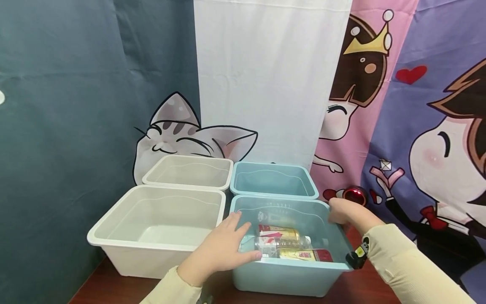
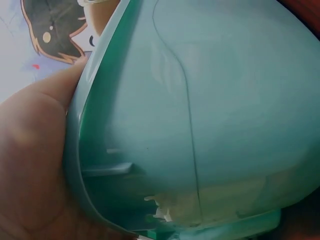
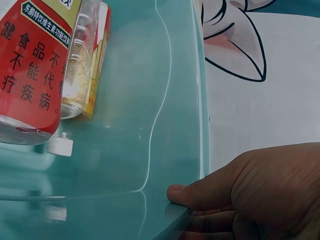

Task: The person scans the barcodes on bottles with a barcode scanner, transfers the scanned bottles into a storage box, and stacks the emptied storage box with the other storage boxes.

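Note:
A light-blue bin [image 1: 292,276] stands at the front right on the table. My left hand [image 1: 224,245] lies at its near left corner with fingers spread, touching the rim; the left wrist view shows the palm against the bin's edge. At the far right corner, my right hand [image 3: 265,195] grips the rim, thumb on top and fingers beneath. Inside the bin lie a clear plastic bottle [image 1: 282,243], a red-and-yellow drink container [image 1: 279,232] behind it and another yellow-and-red drink container [image 1: 305,255] in front. A white cap [image 3: 60,146] shows beside them.
Left of the blue bin is a white bin [image 1: 125,249]. Behind stand a second white bin [image 1: 186,159] and a second blue bin [image 1: 273,166]. Cartoon-printed cloth [image 1: 265,76] hangs behind. A round device glowing red [image 1: 355,195] sits behind my right hand.

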Motion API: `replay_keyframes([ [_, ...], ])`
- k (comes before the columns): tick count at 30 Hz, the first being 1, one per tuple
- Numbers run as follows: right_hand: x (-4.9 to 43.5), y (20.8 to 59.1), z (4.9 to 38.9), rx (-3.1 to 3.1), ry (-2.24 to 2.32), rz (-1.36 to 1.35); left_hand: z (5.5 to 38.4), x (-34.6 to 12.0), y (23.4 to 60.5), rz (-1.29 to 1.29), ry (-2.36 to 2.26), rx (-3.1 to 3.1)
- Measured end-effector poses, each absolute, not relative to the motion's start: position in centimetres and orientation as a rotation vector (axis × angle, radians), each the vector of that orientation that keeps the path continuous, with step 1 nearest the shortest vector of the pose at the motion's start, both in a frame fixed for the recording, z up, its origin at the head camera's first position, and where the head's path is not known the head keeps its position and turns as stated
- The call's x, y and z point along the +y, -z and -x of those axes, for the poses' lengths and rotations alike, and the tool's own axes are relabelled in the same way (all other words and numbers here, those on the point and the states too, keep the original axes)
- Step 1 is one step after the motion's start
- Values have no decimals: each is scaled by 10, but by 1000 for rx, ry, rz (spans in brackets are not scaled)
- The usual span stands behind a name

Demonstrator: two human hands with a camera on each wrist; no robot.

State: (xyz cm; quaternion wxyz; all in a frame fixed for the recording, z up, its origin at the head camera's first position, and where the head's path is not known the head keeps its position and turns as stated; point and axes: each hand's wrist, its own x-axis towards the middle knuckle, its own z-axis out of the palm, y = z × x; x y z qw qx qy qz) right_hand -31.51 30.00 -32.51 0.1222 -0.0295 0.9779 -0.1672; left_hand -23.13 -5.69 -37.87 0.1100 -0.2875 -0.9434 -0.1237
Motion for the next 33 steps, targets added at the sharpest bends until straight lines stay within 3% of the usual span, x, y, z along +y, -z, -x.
replay_keyframes([
  [13,313,324,313,2885,418,97,229,-46,382,682,293,-2779],
  [23,315,324,311,2894,373,123,223,-43,374,502,620,-2654],
  [33,316,325,312,2884,397,147,225,-39,380,502,617,-2575],
])
